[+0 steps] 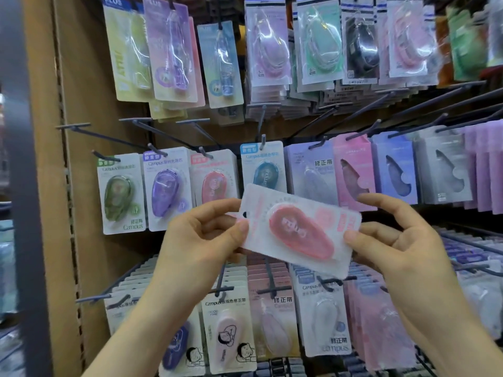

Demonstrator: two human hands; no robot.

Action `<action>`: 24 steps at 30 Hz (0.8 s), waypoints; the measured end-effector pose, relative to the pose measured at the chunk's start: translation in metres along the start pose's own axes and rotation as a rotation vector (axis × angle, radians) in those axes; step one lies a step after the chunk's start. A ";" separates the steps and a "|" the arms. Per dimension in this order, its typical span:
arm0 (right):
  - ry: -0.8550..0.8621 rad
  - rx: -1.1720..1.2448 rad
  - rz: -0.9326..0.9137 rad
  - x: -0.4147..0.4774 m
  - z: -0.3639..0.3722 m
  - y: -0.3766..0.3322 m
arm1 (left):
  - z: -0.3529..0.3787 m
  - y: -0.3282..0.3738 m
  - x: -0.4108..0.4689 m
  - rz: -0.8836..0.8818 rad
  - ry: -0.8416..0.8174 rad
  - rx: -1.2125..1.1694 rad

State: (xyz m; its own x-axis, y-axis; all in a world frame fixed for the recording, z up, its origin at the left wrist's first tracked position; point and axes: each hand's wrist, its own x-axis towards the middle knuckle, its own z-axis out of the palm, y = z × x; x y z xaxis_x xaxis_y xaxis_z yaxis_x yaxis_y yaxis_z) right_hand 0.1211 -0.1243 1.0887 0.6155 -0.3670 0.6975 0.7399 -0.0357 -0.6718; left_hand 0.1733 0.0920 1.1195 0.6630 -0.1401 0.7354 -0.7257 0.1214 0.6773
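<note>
Bare left grip [198, 240] and right grip [400, 246], bare forearms, short plain fingernails.

White card backing [258, 205] looking matt and papery, clear plastic blister [277, 210] gleaming glossy over the smooth pink plastic tape case [302, 235], upper hanging packs [269, 42] glaring with shiny film, dark metal hooks [168, 137] showing matt, brown side panel [89, 159] looking dull.

You are standing in a stationery shop: metal hooks [168, 134] beside a brown side panel [89, 159] carry rows of carded correction tapes [121, 194] in many colours, with identical packs hung one behind another on each hook.
</note>
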 end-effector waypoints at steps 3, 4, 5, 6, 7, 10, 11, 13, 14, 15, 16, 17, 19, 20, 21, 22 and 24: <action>-0.088 -0.107 -0.008 -0.002 0.002 0.001 | 0.002 -0.004 -0.003 0.042 -0.033 0.108; -0.141 -0.157 -0.016 -0.003 0.006 0.000 | 0.003 -0.005 -0.004 0.036 -0.041 0.111; -0.200 -0.217 -0.017 -0.004 0.011 -0.001 | 0.003 -0.005 -0.005 0.032 -0.051 0.107; -0.264 -0.287 -0.018 -0.004 0.016 -0.001 | 0.003 -0.004 -0.005 0.029 -0.060 0.097; -0.321 -0.357 -0.020 -0.005 0.022 -0.002 | 0.003 -0.004 -0.004 0.034 -0.064 0.083; -0.359 -0.418 -0.062 -0.005 0.036 -0.003 | -0.001 0.000 0.000 0.066 -0.007 -0.010; -0.336 -0.359 -0.067 -0.005 0.040 -0.003 | -0.002 0.001 0.000 0.063 0.021 -0.052; -0.284 -0.221 -0.068 -0.006 0.050 -0.002 | -0.004 -0.001 -0.003 0.049 0.003 -0.087; -0.262 -0.175 -0.080 -0.005 0.055 0.000 | -0.004 -0.004 -0.005 0.049 -0.046 -0.064; -0.250 -0.155 -0.098 -0.006 0.060 0.001 | -0.004 -0.006 -0.009 0.049 -0.104 -0.034; -0.244 -0.157 -0.123 -0.006 0.064 0.003 | -0.005 -0.009 -0.012 0.043 -0.142 -0.011; -0.238 -0.170 -0.144 -0.007 0.069 0.004 | -0.007 -0.010 -0.013 0.035 -0.151 0.003; -0.232 -0.195 -0.168 -0.008 0.076 0.007 | -0.013 -0.010 -0.014 0.021 -0.121 0.009; -0.225 -0.201 -0.180 -0.008 0.080 0.008 | -0.018 -0.010 -0.013 0.022 -0.101 0.002; -0.217 -0.202 -0.191 -0.007 0.084 0.007 | -0.021 -0.010 -0.012 0.031 -0.088 -0.005; -0.207 -0.193 -0.198 -0.007 0.087 0.008 | -0.024 -0.009 -0.010 0.044 -0.081 -0.006; -0.200 -0.152 -0.204 -0.005 0.094 0.008 | -0.026 -0.011 -0.008 0.058 -0.080 0.050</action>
State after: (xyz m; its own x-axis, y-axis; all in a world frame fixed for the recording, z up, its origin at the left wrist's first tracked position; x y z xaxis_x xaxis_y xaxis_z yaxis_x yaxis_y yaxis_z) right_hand 0.1495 -0.0355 1.1036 0.5111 -0.1484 0.8466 0.8136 -0.2341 -0.5323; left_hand 0.1804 0.1178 1.1067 0.6040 -0.2127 0.7681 -0.7721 0.0829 0.6301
